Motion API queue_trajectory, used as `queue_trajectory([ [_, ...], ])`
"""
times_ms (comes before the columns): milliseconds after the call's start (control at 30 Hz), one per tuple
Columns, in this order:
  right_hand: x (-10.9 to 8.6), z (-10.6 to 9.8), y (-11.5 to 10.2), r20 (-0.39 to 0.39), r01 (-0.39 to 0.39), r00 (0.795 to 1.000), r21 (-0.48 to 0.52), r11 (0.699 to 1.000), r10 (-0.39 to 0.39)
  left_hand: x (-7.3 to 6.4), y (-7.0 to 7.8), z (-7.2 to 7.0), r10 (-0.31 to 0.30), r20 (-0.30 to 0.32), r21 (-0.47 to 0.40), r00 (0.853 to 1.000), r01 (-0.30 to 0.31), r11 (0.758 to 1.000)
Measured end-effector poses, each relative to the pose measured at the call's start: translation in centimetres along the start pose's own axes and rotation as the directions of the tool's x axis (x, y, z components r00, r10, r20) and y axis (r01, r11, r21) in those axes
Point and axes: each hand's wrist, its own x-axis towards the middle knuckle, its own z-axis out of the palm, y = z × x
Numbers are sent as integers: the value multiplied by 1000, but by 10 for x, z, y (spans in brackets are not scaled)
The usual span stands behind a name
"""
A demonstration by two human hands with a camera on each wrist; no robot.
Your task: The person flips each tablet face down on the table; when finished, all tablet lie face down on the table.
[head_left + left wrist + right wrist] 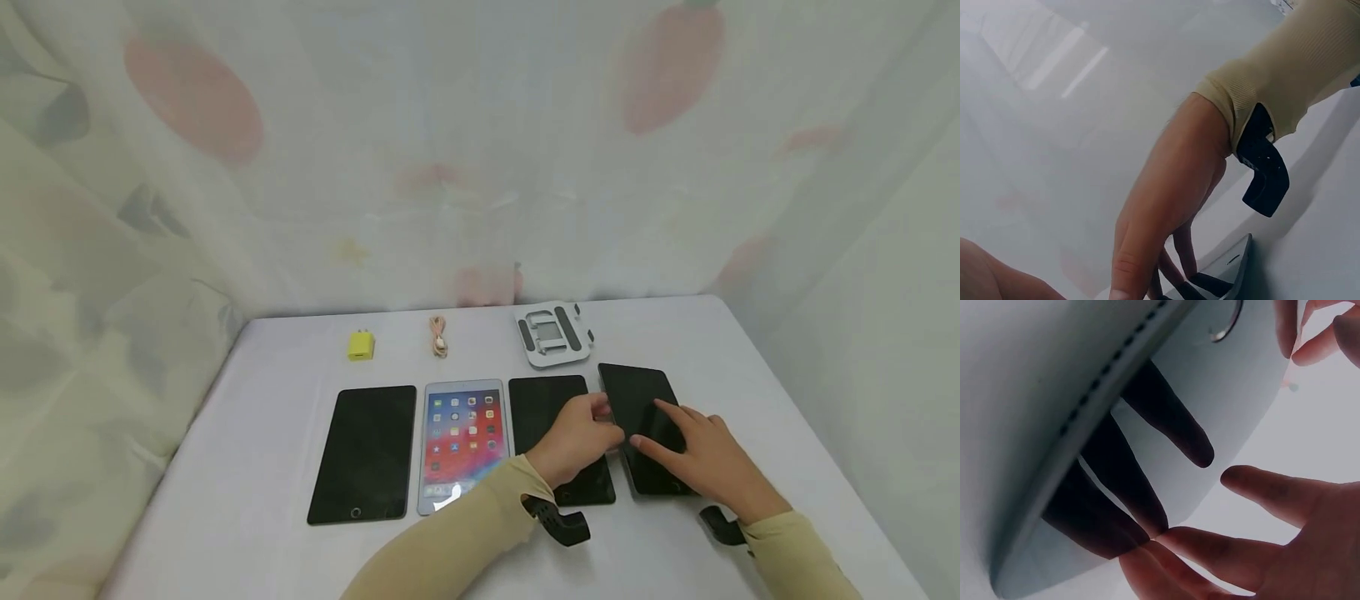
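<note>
A black tablet lies at the right end of a row, slightly turned. My right hand reaches over its screen, fingers spread. In the right wrist view, some fingertips meet their reflections on the tablet, while another finger stays just off the glass. My left hand is at that tablet's left edge and covers part of a second black tablet. From the left wrist view, the left hand points downward, its fingers close to a dark-edged tablet that mirrors them.
Left of the hands lie a tablet with a lit home screen and another black tablet. Behind the row are a yellow charger plug, a coiled cable and a white folding stand. Curtains surround the white table.
</note>
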Motion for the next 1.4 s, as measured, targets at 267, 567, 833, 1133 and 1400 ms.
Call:
queue_trajectory([
  [267,-2,-3,-9,9,11,1000,45,999,-11,1,2,-10,-1,37,-50,999,3,999],
  [567,2,-5,-16,34,27,999,83,996,-30,0,9,-13,-44,53,-165,998,52,985],
  [833,8,-6,-20,122,-12,993,131,991,-4,-1,14,-15,-14,59,-207,998,26,978],
  [1133,7,-9,-24,175,-67,984,211,975,29,-6,19,-17,2,64,-204,998,11,979],
  [1400,7,-9,-24,199,-86,979,254,963,35,-9,21,-16,13,56,-211,998,-1,978],
])
